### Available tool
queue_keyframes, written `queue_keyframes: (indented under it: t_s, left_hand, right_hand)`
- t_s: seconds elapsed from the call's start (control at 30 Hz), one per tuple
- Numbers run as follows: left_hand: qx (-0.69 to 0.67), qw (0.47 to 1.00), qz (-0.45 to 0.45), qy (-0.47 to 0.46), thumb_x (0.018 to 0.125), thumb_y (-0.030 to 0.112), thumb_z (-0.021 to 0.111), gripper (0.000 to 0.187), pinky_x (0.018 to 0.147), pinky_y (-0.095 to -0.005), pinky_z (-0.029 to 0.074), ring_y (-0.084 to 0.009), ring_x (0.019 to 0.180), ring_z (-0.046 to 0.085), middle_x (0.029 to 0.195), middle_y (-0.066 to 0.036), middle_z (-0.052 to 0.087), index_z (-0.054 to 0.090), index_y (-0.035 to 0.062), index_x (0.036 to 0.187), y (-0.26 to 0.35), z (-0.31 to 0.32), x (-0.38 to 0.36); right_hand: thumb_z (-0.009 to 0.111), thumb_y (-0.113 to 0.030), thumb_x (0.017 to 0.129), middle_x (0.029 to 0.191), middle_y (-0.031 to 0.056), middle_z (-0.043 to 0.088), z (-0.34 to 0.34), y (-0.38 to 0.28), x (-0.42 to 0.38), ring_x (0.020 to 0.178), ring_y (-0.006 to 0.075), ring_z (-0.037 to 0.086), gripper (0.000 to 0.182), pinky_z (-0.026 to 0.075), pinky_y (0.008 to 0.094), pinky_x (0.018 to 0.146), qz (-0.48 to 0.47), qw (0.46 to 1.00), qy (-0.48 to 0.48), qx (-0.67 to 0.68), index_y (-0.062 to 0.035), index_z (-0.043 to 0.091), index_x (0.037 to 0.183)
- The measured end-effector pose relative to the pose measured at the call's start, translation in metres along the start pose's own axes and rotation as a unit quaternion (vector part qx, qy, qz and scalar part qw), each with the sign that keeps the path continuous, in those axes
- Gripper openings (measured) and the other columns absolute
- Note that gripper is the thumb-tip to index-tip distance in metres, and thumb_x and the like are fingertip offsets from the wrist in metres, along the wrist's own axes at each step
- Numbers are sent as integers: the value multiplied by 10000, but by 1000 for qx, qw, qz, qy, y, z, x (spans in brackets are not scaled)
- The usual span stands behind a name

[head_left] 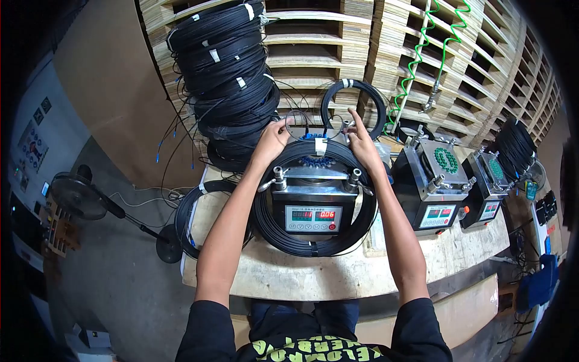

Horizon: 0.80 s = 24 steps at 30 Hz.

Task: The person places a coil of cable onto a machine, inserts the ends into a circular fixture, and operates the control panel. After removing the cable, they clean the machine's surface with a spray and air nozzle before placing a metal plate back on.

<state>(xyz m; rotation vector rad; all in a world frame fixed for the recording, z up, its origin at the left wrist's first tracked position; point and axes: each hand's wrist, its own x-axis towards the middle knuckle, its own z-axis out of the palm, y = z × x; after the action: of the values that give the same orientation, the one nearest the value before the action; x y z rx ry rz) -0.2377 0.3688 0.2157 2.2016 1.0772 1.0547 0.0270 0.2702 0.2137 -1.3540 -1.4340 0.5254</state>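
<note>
A black cable coil (263,223) with white tape hangs around the front of a polishing machine (350,205), whose red display is lit. Behind the machine's top, my left hand (274,142) pinches a thin cable (295,113) that bends in a small loop. My right hand (363,145) is level with it on the other side, index finger stretched up and the other fingers curled at another thin cable loop (338,119). Blue connectors (316,136) lie between the hands. Fingertip contact is too small to see clearly.
A tall stack of black cable coils (232,78) stands back left; another coil (327,102) leans behind the right hand. Two similar machines (439,181) (487,187) are to the right. Wooden pallets (325,51) rise behind, with green air hoses (416,57) hanging. A fan (81,196) stands left.
</note>
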Motion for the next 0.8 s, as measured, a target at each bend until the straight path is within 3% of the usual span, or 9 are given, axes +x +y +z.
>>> queue_keyframes:
  t_s: [0.17,0.37,0.57,0.67,0.8]
  left_hand:
    - [-38,999,-29,-4,967,182,597,418,918,-356,484,-265,971,661,944,-94,660,626,110,1378,15,-6,-5]
    - [-22,999,-22,11,1006,282,567,404,947,-379,486,-293,1034,680,1060,-179,722,643,89,1353,11,-4,-5]
    - [-9,1000,-23,7,1001,319,567,421,967,-393,481,-323,1073,679,1130,-234,712,661,71,1327,4,-2,-3]
    - [1,1000,-10,11,991,311,583,427,963,-392,481,-333,1048,681,1122,-218,708,652,73,1338,5,-2,-3]
    - [-33,999,-15,0,966,226,632,426,943,-338,473,-238,950,653,998,-121,679,633,81,1366,2,-3,-2]
  right_hand:
    - [476,-51,1019,1209,145,638,0,-4,-1,1060,175,612,633,476,318,944,11,1000,5,-20,-194,306,1612]
    - [471,-122,1051,1259,161,645,0,-3,1,1132,185,617,576,467,325,974,29,999,2,-24,-182,323,1604]
    - [491,-99,1035,1183,155,649,0,-1,1,1047,176,597,586,474,311,937,20,1000,-3,-3,-193,338,1593]
    - [498,-83,1024,1147,152,647,-1,-3,-1,1012,173,581,605,474,308,928,25,1000,3,2,-202,332,1593]
    - [517,-83,1001,1175,236,673,0,0,0,1056,278,662,620,500,382,954,7,1000,15,-16,-190,338,1585]
